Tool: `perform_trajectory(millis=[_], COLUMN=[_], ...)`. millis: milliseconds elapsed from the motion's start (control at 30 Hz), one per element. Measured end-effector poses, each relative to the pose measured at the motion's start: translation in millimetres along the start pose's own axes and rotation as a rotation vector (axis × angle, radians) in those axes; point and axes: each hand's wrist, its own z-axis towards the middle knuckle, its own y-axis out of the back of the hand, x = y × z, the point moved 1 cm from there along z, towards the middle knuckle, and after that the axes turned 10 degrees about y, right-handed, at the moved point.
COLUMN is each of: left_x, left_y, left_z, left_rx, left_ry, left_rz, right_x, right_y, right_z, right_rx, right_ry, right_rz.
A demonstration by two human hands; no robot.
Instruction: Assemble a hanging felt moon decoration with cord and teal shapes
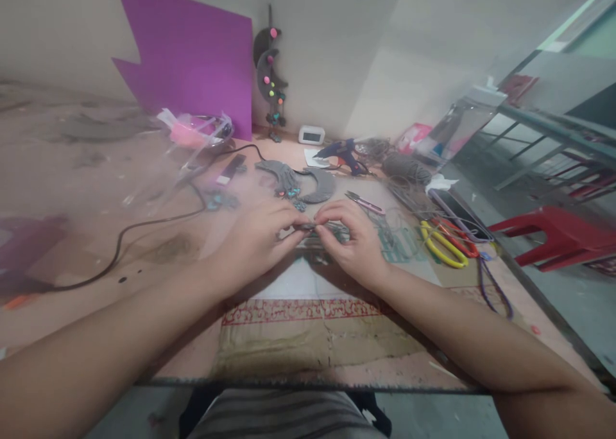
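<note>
Both my hands meet over the middle of the table. My left hand (262, 237) and my right hand (353, 240) each pinch the ends of a small grey cord-wrapped piece (308, 227), fingertips pressed together on it. Below the hands lies a flat cardboard sheet (308, 336) with a red printed border. Just beyond them lie grey crescent-shaped pieces (322, 185) with teal beads.
Yellow-handled scissors (440, 246) and red-handled ones lie right of my hands, small pink snips (366, 203) behind. A blue glue gun (341, 151), a grey cord ball (407, 167), a black cable (144, 224), a purple board (192, 60) and a red stool (553, 233) surround the area.
</note>
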Motion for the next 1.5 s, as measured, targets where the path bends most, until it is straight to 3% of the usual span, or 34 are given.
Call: perform_trajectory(millis=[100,233,433,500,667,767,867,967,1067,1167,1300,1400,1433,1500], left_x=[0.8,0.6,-0.3,1.0,5.7,6.0,3.6,1.9,3.4,6.6,9.7,18.0,23.7,39.3], left_y=[-0.7,-2.8,0.4,3.6,11.6,13.2,12.5,11.6,11.4,10.5,15.0,32.1,41.2,62.6], left_z=[1.7,4.0,4.0,5.7,12.8,13.4,12.6,12.9,14.4,15.4,17.9,23.1,25.3,29.5], left_rx=[0.047,0.136,0.269,0.259,0.175,0.187,0.221,0.243,0.211,0.194,0.291,0.447,0.437,0.291], left_ry=[0.06,0.259,0.705,0.782,0.749,0.712,0.672,0.655,0.646,0.682,0.675,0.597,0.578,0.588], left_rz=[-0.012,-0.088,-0.398,-0.492,-0.65,-0.676,-0.729,-0.742,-0.722,-0.744,-0.644,-0.36,-0.24,-0.065], right_x=[-4.3,-7.5,-23.9,-30.5,-28.6,-17.1,-7.9,-5.8,-7.8,-10.4,-14.7,-16.6,-16.2,-14.3], right_y=[-1.7,-2.8,0.4,0.8,-4.0,-6.3,-8.0,-12.9,-18.3,-18.0,-2.3,14.2,18.4,22.9], right_z=[-3.2,-6.7,-6.6,-6.0,-5.2,-2.0,2.2,3.8,5.8,13.9,35.1,53.6,59.7,71.6], right_rx=[0.037,0.071,-0.107,-0.107,0.094,0.244,0.314,0.252,0.063,0.022,0.166,0.438,0.551,0.753], right_ry=[-0.014,-0.084,-0.437,-0.498,-0.586,-0.528,-0.477,-0.614,-0.779,-0.804,-0.651,-0.497,-0.44,-0.347], right_rz=[-0.028,-0.035,0.092,0.129,0.338,0.364,0.377,0.637,0.881,0.871,0.601,0.263,0.137,-0.057])
